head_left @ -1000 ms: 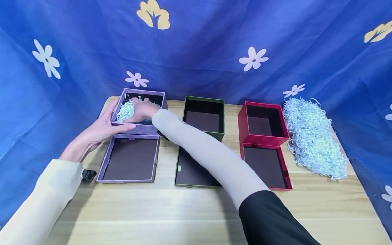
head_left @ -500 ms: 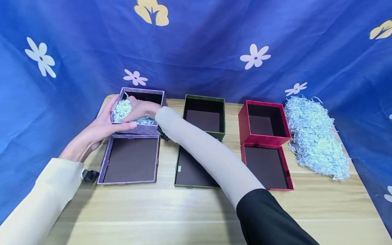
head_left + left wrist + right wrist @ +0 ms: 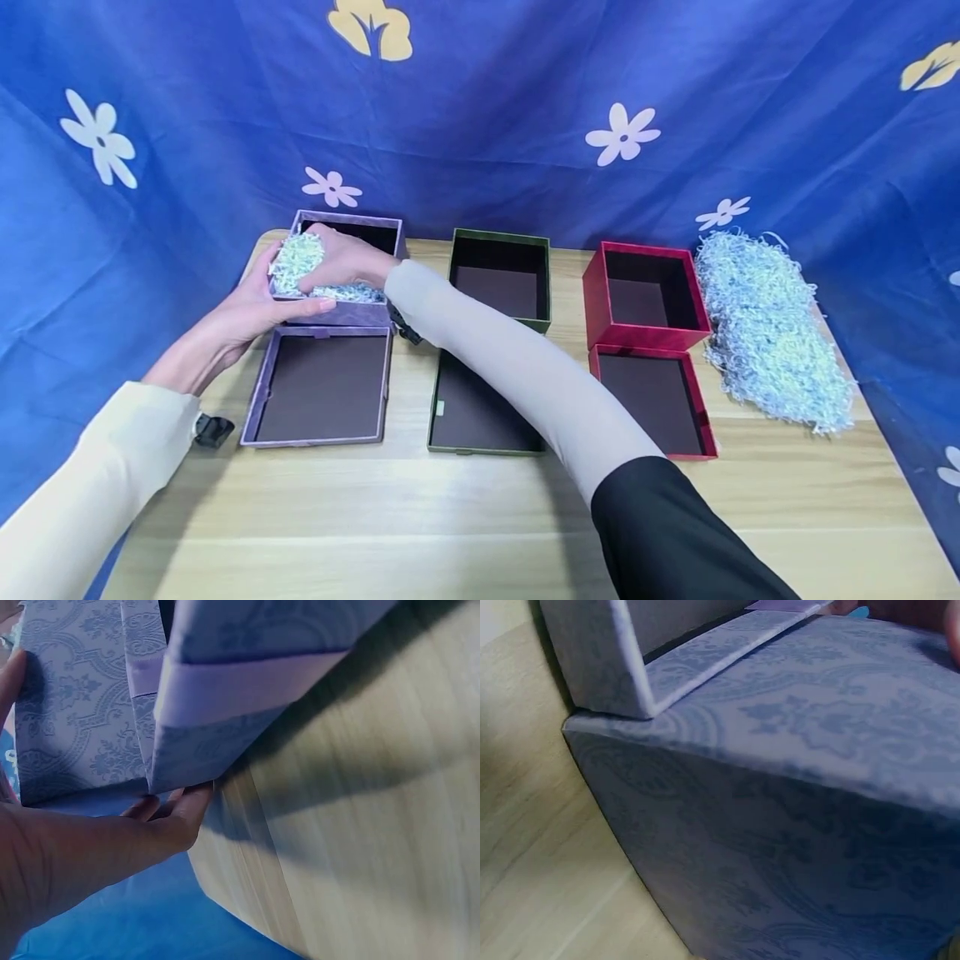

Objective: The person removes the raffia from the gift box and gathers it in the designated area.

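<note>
A patterned purple box (image 3: 375, 315) stands at the back left. My left hand (image 3: 243, 312) grips its front left corner, thumb along the front wall and fingers at the left side; the left wrist view also shows the hand (image 3: 97, 847) against the box wall (image 3: 79, 727). My right hand (image 3: 348, 257) is at the box opening, holding a clump of pale blue shredded paper (image 3: 296, 260) that rises over the left rim. More shredded paper (image 3: 352, 293) lies inside the box. The right hand's fingertips are partly hidden by the paper.
In front of the purple box lies its upturned lid (image 3: 322, 387). A green box (image 3: 498, 283) with its lid (image 3: 480, 408) stands mid-table, partly under my right forearm. A red box (image 3: 645, 292), its lid (image 3: 652, 400) and a shredded paper pile (image 3: 776, 333) are at right.
The right hand has shifted slightly up and the clump of shredded paper has risen from inside the box to over its left rim. The left hand keeps its hold on the box.
</note>
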{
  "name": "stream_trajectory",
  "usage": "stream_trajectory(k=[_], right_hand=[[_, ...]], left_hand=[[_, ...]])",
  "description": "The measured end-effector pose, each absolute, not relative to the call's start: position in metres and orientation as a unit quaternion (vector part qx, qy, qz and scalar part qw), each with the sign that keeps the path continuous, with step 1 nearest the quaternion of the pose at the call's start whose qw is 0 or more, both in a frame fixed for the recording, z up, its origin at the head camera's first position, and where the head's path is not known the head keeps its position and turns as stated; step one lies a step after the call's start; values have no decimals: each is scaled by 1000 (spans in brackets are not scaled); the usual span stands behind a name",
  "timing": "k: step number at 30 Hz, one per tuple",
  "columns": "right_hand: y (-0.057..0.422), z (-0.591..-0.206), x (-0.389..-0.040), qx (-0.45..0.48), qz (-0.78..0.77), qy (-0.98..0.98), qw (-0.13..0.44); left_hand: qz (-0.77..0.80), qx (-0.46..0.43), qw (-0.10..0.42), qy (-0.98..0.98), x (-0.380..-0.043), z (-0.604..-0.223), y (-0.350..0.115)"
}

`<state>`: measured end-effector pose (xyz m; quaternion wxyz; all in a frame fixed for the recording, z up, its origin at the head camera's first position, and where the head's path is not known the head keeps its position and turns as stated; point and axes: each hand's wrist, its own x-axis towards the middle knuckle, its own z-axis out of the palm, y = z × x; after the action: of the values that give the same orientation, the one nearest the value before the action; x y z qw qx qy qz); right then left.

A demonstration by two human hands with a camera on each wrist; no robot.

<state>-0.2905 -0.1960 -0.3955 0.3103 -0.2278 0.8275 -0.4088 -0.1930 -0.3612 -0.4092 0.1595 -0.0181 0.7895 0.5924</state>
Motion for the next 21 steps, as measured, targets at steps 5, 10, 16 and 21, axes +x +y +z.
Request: stream_trajectory(k=[5,10,16,21], right_hand=[[-197,-384,-287,-213,-407,834,307],[-194,-373,-290,-211,-424,828,302],[-180,-357,-296,-217,-439,826,280],[-165,-335,-300,-225,-443,821,280]], left_hand=[[598,6,147,788,-192,-411,-366],[575,-19,161,802,-190,-410,-368],[543,-49,184,818,-185,-406,-368],[531,-48,185,826,-178,-402,-371]])
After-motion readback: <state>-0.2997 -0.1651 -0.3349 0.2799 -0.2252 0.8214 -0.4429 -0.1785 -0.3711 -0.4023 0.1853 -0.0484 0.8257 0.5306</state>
